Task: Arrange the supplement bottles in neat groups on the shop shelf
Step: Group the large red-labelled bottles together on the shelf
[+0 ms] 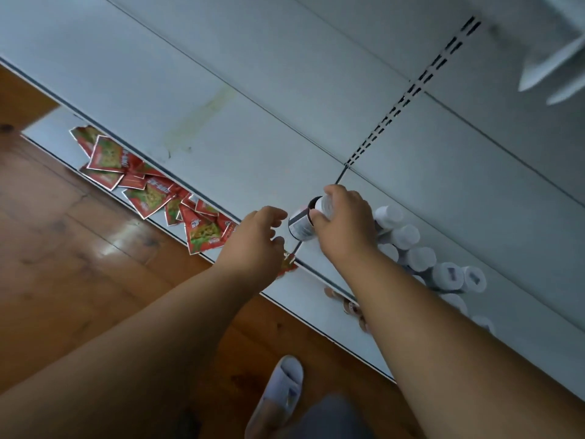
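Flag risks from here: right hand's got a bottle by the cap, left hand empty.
1. The right hand pinches the dark bottle only at its white cap, tilted; it could slip.
2. White-capped bottles stand packed beside that wrist; a sweep may topple them.
3. Red packets lie near the left hand, crowding placement.

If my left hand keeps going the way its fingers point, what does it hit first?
Most likely the dark bottle held by the right hand; the left hand points straight at it, though depth is uncertain.

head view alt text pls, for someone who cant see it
A person's right hand grips a dark supplement bottle by its white cap over a pale shop shelf, the open left hand beside it. White-capped bottles cluster to the right; red snack packets lie scattered left.
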### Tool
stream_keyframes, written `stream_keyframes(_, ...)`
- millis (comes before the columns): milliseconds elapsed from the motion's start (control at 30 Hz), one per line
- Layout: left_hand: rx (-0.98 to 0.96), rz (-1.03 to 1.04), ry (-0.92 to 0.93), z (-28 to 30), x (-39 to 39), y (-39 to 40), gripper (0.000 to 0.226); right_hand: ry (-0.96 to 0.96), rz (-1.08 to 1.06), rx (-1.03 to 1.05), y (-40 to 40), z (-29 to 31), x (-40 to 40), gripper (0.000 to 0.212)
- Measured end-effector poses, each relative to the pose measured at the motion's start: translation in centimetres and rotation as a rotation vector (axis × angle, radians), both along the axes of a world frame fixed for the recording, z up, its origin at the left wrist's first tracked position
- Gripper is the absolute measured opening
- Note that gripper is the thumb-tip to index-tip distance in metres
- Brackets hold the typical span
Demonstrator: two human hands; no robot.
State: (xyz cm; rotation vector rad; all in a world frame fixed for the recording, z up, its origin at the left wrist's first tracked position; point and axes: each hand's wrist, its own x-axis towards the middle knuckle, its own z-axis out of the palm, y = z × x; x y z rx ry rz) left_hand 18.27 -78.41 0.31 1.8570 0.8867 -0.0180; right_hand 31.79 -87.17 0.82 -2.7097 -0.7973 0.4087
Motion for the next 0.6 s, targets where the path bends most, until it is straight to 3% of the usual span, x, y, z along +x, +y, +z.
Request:
stream_keyframes(167,-0.306,0.359,0.062,8.1,-6.1,0.6,0.026,0.402,-0.044,0.303,-2.7,9.6,-6.8,0.041)
stream_keyframes(267,-0.754,0.541,0.067,14.1,-10.5,0.4,0.026,0.523,0.044,0.353,-3.8,17.4,-11.2,0.038)
stream_keyframes(367,-1.142,0.531,-0.004,19.7,-14.1,0.2,0.039,0.637,0.138,0.384,-4.5,24.1,-14.0,0.039)
stream_keyframes(467,-1.227,0.437,-0.146,24.0,-15.6,1.0,0.037,0.623,0.135,0.439,-4.3,28.2,-15.5,0.042)
stream_keyframes(600,-1.180,0.300,-0.419,29.9,-14.2,4.1,0.039,0.467,-0.092,0.658,-2.3,32.2,-16.7,0.034)
